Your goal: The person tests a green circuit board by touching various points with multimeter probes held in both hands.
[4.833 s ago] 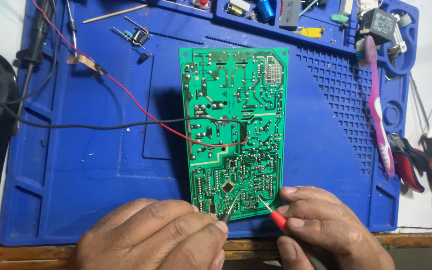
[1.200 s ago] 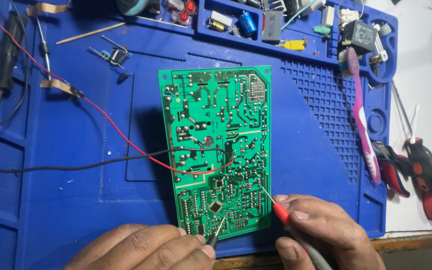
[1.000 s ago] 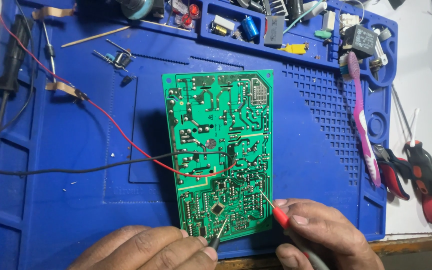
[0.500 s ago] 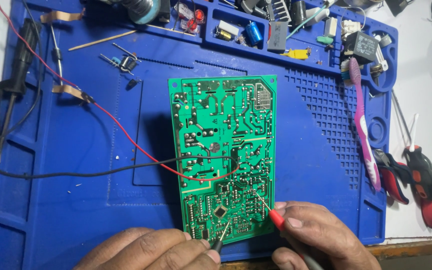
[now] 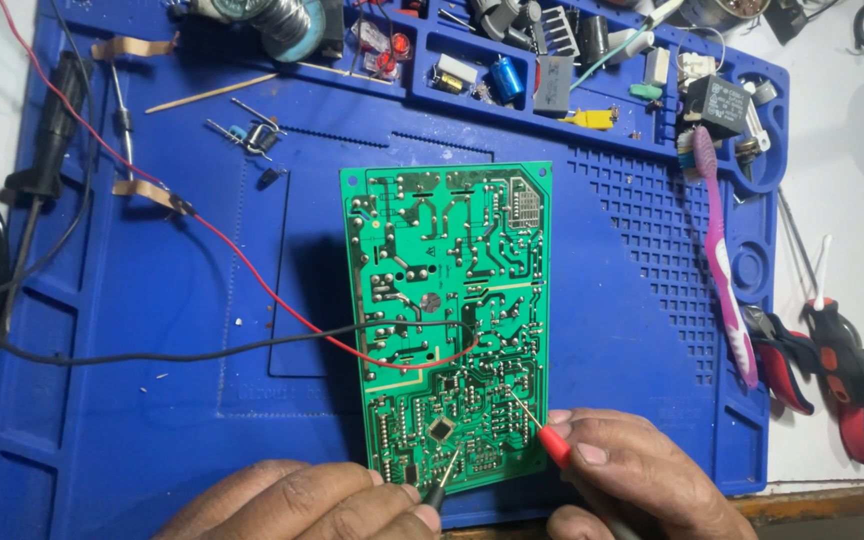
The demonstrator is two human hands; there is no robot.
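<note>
Blue silicone covers most of the counter as a work mat [image 5: 152, 420], its far edge divided into trays of small parts. At the left of the mat a black probe handle [image 5: 52, 130] is laid, and from that side a red wire [image 5: 242, 270] and a black wire [image 5: 202, 352] are run across to the middle of a green circuit board [image 5: 447, 320]. The board is laid flat near the centre of the mat, solder side up, its long side running away from the viewer.

At the lower edge, the left hand [image 5: 302, 505] is rested on the mat just before the board's near left corner; its fingers are closed around a black test probe [image 5: 442, 480], whose metal tip is set against the solder points beside a small square chip [image 5: 441, 430]. To the right of it, the right hand [image 5: 642, 480] is closed on a red test probe [image 5: 542, 430], pinched between thumb and forefinger, with the tip touched to the board near its lower right area.

Farther right, a pink toothbrush [image 5: 722, 270] is laid along the mat's edge. Off the mat, red-and-black handled pliers [image 5: 832, 365] are seen on the white counter [image 5: 852, 200].
</note>
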